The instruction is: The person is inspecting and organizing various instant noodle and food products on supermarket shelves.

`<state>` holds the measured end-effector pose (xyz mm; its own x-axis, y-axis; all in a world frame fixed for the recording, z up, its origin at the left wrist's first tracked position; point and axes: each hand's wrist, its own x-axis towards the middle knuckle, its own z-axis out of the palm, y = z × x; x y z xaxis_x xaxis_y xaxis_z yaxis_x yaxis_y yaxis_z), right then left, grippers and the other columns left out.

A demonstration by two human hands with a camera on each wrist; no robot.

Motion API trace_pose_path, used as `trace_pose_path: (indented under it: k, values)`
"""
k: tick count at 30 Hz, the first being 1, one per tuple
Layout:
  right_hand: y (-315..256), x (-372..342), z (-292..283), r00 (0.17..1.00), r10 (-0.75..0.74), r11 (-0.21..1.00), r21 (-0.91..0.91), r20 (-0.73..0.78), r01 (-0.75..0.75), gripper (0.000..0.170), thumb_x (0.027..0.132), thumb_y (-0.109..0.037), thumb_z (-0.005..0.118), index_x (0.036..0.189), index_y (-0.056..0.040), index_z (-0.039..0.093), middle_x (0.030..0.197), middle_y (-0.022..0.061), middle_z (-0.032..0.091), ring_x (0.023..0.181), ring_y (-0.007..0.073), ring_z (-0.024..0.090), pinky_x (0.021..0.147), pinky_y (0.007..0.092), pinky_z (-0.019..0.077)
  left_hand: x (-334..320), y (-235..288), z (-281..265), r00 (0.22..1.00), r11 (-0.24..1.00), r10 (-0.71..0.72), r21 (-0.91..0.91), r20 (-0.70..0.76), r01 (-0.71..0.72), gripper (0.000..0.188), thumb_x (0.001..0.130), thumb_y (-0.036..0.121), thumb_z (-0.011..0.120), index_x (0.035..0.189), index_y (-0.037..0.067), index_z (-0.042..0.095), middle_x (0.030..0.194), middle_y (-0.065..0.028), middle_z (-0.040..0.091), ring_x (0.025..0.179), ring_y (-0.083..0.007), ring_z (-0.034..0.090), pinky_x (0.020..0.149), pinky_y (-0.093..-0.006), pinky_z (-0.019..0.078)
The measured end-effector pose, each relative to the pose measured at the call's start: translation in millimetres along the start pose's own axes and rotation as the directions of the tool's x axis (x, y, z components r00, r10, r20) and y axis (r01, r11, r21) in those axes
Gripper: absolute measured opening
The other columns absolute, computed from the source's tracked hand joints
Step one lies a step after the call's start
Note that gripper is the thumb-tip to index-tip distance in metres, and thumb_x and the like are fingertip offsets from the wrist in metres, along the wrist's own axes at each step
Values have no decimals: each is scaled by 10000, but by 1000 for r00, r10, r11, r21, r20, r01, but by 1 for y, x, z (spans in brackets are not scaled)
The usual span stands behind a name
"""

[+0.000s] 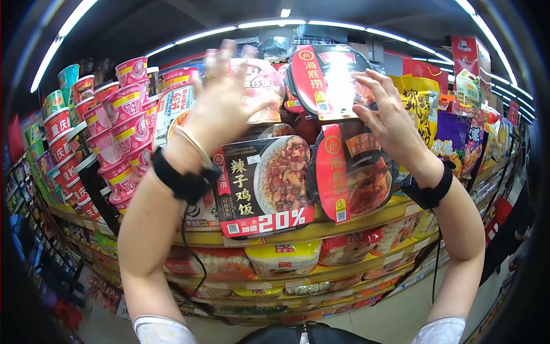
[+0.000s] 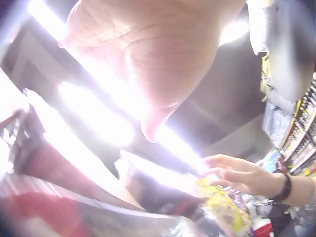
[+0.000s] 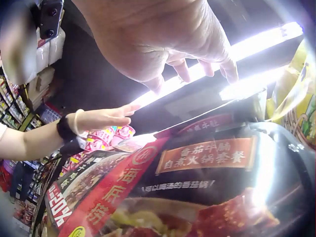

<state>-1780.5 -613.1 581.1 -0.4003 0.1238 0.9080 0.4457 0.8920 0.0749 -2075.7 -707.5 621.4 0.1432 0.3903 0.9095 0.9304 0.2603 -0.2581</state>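
My left hand is raised with its fingers spread, blurred, in front of a pink-and-white package. Its palm fills the top of the left wrist view and holds nothing. My right hand hovers at the right edge of an upper black hot pot box with a red band, fingers loosely bent. The right wrist view shows these fingers above a second hot pot box. That lower box leans upright on the shelf beside a black rice meal box marked 20%.
Stacked pink noodle cups rise at the left, with red cups beyond them. Yellow noodle bags and a purple bag stand at the right. Lower shelves carry more packs, such as a yellow one. Cables hang from both wrists.
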Motion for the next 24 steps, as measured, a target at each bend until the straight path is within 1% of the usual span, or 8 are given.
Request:
trace_pose_path:
  k: [2, 4, 7, 10, 16, 18, 19, 24]
  values:
    - [-7, -1, 4, 1000, 6, 1000, 6, -4, -6, 436, 883, -228, 598, 1249, -26, 478, 1331, 241, 395, 1232, 424, 376, 1019, 453, 341, 5, -13, -4, 998, 994, -28, 110, 56, 22, 941, 786, 668, 532, 1445, 73, 219, 1462, -247, 209, 1361, -416, 185, 1058, -571, 229]
    - [-21, -1, 8, 991, -115, 992, -39, 74, 118, 426, 866, -205, 613, 1227, -17, 484, 1331, 246, 397, 1228, 429, 382, 1017, 458, 342, 22, -50, 1, 940, 941, -153, -246, 306, 234, 920, 837, 607, 522, 1433, -17, 203, 1452, -279, 248, 1353, -378, 255, 1106, -441, 213]
    - [-26, 0, 11, 990, -117, 993, -13, 83, 118, 427, 849, -192, 628, 1206, -3, 490, 1330, 255, 395, 1215, 436, 399, 1014, 448, 353, 35, -50, 9, 907, 908, -110, -330, 407, 258, 933, 833, 585, 551, 1406, -76, 225, 1428, -283, 300, 1343, -356, 293, 1100, -360, 241]
    - [-28, -7, 19, 985, -118, 992, -37, 125, 123, 447, 836, -206, 647, 1203, -5, 490, 1323, 263, 395, 1225, 434, 390, 1019, 440, 357, 42, -47, 12, 860, 914, -84, -304, 503, 267, 909, 832, 568, 564, 1395, -76, 257, 1404, -290, 335, 1334, -348, 316, 1092, -355, 259]
    - [-22, -17, 23, 985, -94, 994, -32, 142, 100, 428, 846, -238, 634, 1192, -23, 502, 1331, 255, 392, 1238, 427, 377, 1032, 454, 335, 42, -58, 26, 839, 868, -162, -330, 519, 372, 722, 774, 296, 725, 1297, -91, 413, 1279, -235, 497, 1155, -303, 510, 988, -314, 379]
    - [-19, -17, 21, 983, -78, 994, -65, 167, 90, 432, 846, -250, 631, 1194, -29, 503, 1341, 244, 390, 1237, 426, 379, 1042, 456, 318, 36, -62, 30, 874, 601, -210, -648, 437, 468, 728, 748, 238, 757, 1306, -77, 413, 1258, -209, 516, 1138, -273, 515, 975, -336, 386]
    - [-19, -16, 22, 982, -81, 994, -65, 168, 93, 432, 846, -250, 631, 1194, -29, 503, 1341, 244, 390, 1237, 426, 379, 1042, 456, 318, 36, -66, 26, 837, 434, -156, -725, 524, 535, 742, 731, 181, 773, 1322, -64, 397, 1266, -199, 505, 1153, -254, 499, 986, -346, 375]
    - [-14, -17, 23, 984, -73, 995, -60, 160, 83, 420, 834, -241, 637, 1180, -32, 522, 1351, 224, 407, 1261, 405, 367, 1048, 462, 297, 27, -66, 17, 860, 500, -163, -711, 483, 494, 719, 764, 154, 747, 1337, -57, 367, 1279, -180, 488, 1144, -210, 498, 970, -310, 380]
